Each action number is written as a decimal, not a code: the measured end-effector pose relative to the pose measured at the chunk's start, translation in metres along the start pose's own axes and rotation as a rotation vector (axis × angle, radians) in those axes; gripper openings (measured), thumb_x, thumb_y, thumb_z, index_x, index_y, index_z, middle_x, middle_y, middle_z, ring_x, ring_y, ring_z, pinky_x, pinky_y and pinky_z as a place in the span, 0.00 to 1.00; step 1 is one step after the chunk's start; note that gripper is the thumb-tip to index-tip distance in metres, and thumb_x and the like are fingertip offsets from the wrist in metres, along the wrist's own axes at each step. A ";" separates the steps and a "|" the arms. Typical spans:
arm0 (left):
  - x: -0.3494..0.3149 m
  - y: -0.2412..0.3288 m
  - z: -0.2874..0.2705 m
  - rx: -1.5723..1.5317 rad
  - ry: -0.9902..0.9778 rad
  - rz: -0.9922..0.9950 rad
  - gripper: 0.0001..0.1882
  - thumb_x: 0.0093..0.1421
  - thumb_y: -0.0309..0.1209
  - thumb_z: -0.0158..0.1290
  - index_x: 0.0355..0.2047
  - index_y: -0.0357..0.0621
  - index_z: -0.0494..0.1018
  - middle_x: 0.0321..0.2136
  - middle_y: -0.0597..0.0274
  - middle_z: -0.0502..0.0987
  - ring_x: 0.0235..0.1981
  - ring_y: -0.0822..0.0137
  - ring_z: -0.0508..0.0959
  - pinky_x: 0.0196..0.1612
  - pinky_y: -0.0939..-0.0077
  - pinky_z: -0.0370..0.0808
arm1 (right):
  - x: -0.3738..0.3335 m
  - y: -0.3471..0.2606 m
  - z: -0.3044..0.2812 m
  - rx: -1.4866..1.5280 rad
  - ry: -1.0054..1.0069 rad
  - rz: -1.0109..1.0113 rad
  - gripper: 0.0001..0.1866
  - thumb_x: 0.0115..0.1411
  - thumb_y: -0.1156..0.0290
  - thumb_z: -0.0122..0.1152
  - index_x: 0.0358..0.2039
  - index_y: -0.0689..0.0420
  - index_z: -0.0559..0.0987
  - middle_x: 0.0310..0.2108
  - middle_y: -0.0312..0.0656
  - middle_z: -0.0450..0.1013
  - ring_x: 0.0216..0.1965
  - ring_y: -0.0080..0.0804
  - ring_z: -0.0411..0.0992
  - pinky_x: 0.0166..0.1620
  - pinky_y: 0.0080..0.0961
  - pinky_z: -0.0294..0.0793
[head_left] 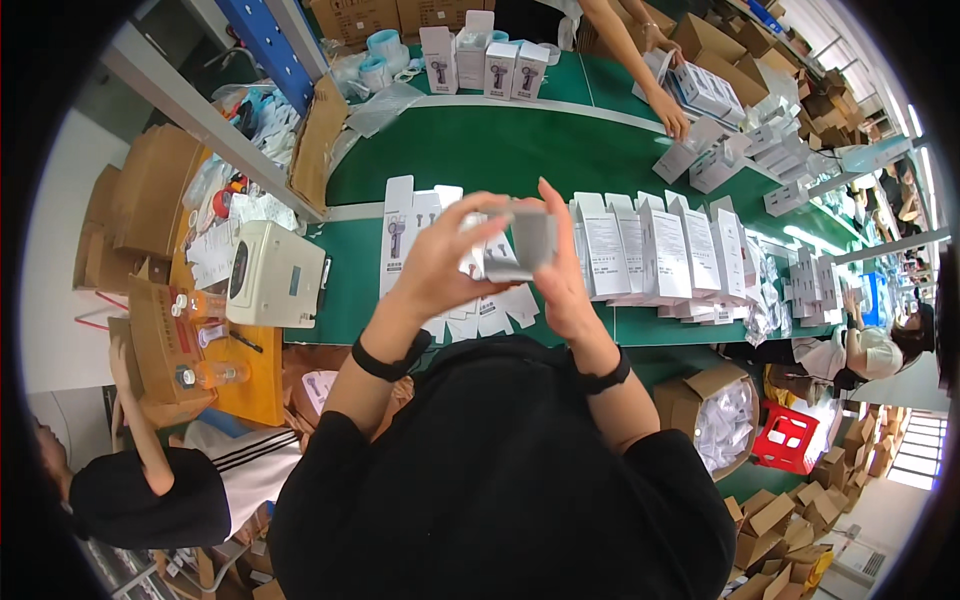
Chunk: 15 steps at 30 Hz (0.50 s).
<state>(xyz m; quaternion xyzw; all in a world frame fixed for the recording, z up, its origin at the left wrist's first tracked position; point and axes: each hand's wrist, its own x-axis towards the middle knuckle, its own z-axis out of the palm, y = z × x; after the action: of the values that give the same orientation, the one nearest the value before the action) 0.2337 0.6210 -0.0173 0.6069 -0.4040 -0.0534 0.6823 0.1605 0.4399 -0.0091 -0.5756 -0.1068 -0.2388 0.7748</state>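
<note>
Over the green table I hold up a small white carton, smeared by motion, its grey inside facing me. My left hand curls round its left side, fingers over the top. On the right side, my right hand presses against the carton with the thumb in front and fingers behind. Beneath my hands lie several flat white cartons printed with a handheld device, partly hidden by my hands. To the right stands a row of folded-up white cartons with raised flaps.
A cream machine stands on the left. Finished-looking boxes and tape rolls sit at the far edge. Across the table a person's hand handles boxes. A carton of plastic bags and a red stool are at the right.
</note>
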 end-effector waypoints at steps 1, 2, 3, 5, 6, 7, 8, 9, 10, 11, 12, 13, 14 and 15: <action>0.007 0.004 0.008 0.118 -0.047 0.146 0.37 0.62 0.43 0.63 0.67 0.40 0.65 0.63 0.54 0.70 0.66 0.60 0.68 0.65 0.62 0.69 | 0.001 -0.010 0.000 -0.044 0.045 0.103 0.41 0.62 0.55 0.69 0.69 0.65 0.65 0.55 0.51 0.74 0.59 0.41 0.71 0.66 0.34 0.65; 0.013 0.006 0.016 0.235 -0.092 0.290 0.35 0.65 0.44 0.60 0.67 0.40 0.64 0.64 0.54 0.70 0.67 0.61 0.67 0.65 0.62 0.68 | 0.001 -0.019 0.000 -0.088 0.089 0.208 0.38 0.66 0.56 0.65 0.69 0.66 0.65 0.57 0.51 0.72 0.61 0.40 0.69 0.67 0.34 0.63; 0.015 0.007 0.026 0.230 -0.092 0.282 0.35 0.65 0.44 0.60 0.67 0.40 0.64 0.64 0.54 0.70 0.67 0.61 0.67 0.65 0.62 0.68 | -0.004 -0.026 0.000 -0.131 0.138 0.320 0.35 0.69 0.57 0.61 0.68 0.66 0.65 0.59 0.50 0.71 0.63 0.40 0.67 0.68 0.34 0.61; 0.023 0.006 0.042 -0.056 0.019 -0.108 0.30 0.70 0.43 0.53 0.67 0.41 0.64 0.63 0.56 0.71 0.66 0.63 0.68 0.65 0.65 0.68 | 0.004 -0.023 0.001 -0.158 0.162 0.309 0.34 0.70 0.59 0.59 0.68 0.66 0.66 0.59 0.50 0.70 0.64 0.40 0.66 0.69 0.34 0.59; 0.022 0.005 0.046 -0.201 0.068 -0.309 0.28 0.73 0.43 0.49 0.67 0.41 0.65 0.62 0.56 0.72 0.65 0.63 0.69 0.64 0.66 0.68 | 0.006 -0.021 0.003 -0.185 0.192 0.291 0.32 0.71 0.60 0.57 0.68 0.66 0.66 0.59 0.49 0.70 0.65 0.39 0.64 0.70 0.34 0.57; 0.020 0.003 0.046 -0.208 0.063 -0.326 0.28 0.73 0.43 0.49 0.67 0.41 0.65 0.62 0.56 0.72 0.65 0.63 0.69 0.64 0.66 0.68 | 0.002 -0.020 0.005 -0.211 0.222 0.273 0.30 0.72 0.61 0.55 0.68 0.66 0.67 0.59 0.49 0.70 0.66 0.39 0.62 0.71 0.34 0.55; 0.024 -0.005 0.045 -0.260 0.081 -0.384 0.27 0.73 0.42 0.49 0.67 0.40 0.65 0.62 0.57 0.72 0.64 0.64 0.69 0.64 0.67 0.68 | -0.002 -0.017 0.006 -0.215 0.225 0.281 0.30 0.72 0.61 0.55 0.68 0.66 0.67 0.59 0.49 0.70 0.66 0.39 0.62 0.71 0.34 0.55; 0.027 -0.012 0.044 -0.311 0.099 -0.441 0.26 0.73 0.40 0.48 0.67 0.40 0.65 0.61 0.57 0.72 0.63 0.65 0.69 0.64 0.68 0.67 | -0.007 -0.012 0.007 -0.305 0.200 0.224 0.30 0.71 0.62 0.55 0.68 0.66 0.67 0.59 0.49 0.70 0.65 0.39 0.63 0.70 0.33 0.56; 0.027 -0.017 0.044 -0.362 0.117 -0.498 0.25 0.74 0.39 0.47 0.66 0.40 0.65 0.60 0.57 0.72 0.63 0.66 0.70 0.64 0.70 0.67 | -0.011 -0.007 0.007 -0.395 0.173 0.165 0.30 0.70 0.64 0.56 0.67 0.67 0.68 0.60 0.50 0.70 0.65 0.39 0.64 0.69 0.33 0.58; 0.026 -0.018 0.044 -0.367 0.113 -0.507 0.25 0.74 0.39 0.47 0.66 0.40 0.65 0.60 0.57 0.72 0.63 0.66 0.70 0.64 0.70 0.67 | -0.016 -0.004 0.006 -0.486 0.151 0.108 0.29 0.69 0.66 0.56 0.67 0.67 0.68 0.61 0.51 0.70 0.64 0.39 0.65 0.68 0.33 0.59; 0.025 -0.018 0.042 -0.503 0.090 -0.441 0.25 0.74 0.39 0.47 0.66 0.40 0.65 0.60 0.58 0.72 0.62 0.66 0.70 0.64 0.70 0.66 | -0.018 -0.003 0.002 -0.490 0.157 0.115 0.29 0.69 0.66 0.56 0.67 0.67 0.68 0.61 0.51 0.70 0.64 0.39 0.65 0.68 0.33 0.59; 0.024 -0.017 0.040 -0.637 0.068 -0.373 0.24 0.74 0.38 0.46 0.66 0.40 0.65 0.60 0.59 0.72 0.61 0.66 0.70 0.65 0.70 0.66 | -0.018 -0.003 -0.005 -0.381 0.189 0.169 0.28 0.68 0.68 0.56 0.66 0.67 0.69 0.60 0.51 0.70 0.63 0.39 0.66 0.68 0.32 0.59; 0.022 -0.018 0.040 -0.770 0.046 -0.302 0.23 0.74 0.37 0.46 0.65 0.40 0.66 0.60 0.59 0.72 0.61 0.67 0.70 0.65 0.71 0.65 | -0.017 -0.003 -0.012 -0.272 0.221 0.221 0.28 0.67 0.70 0.55 0.65 0.67 0.70 0.59 0.51 0.71 0.62 0.39 0.67 0.68 0.32 0.60; 0.019 -0.019 0.044 -0.775 0.044 -0.307 0.23 0.74 0.37 0.46 0.65 0.40 0.66 0.60 0.59 0.72 0.61 0.67 0.70 0.65 0.71 0.65 | -0.017 -0.002 -0.016 -0.162 0.253 0.271 0.27 0.66 0.72 0.54 0.64 0.68 0.70 0.58 0.51 0.72 0.62 0.38 0.67 0.67 0.32 0.61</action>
<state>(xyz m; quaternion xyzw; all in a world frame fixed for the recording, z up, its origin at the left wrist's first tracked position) 0.2275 0.5706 -0.0273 0.3593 -0.2441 -0.2897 0.8529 0.1428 0.4285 -0.0199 -0.6104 0.0893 -0.2105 0.7583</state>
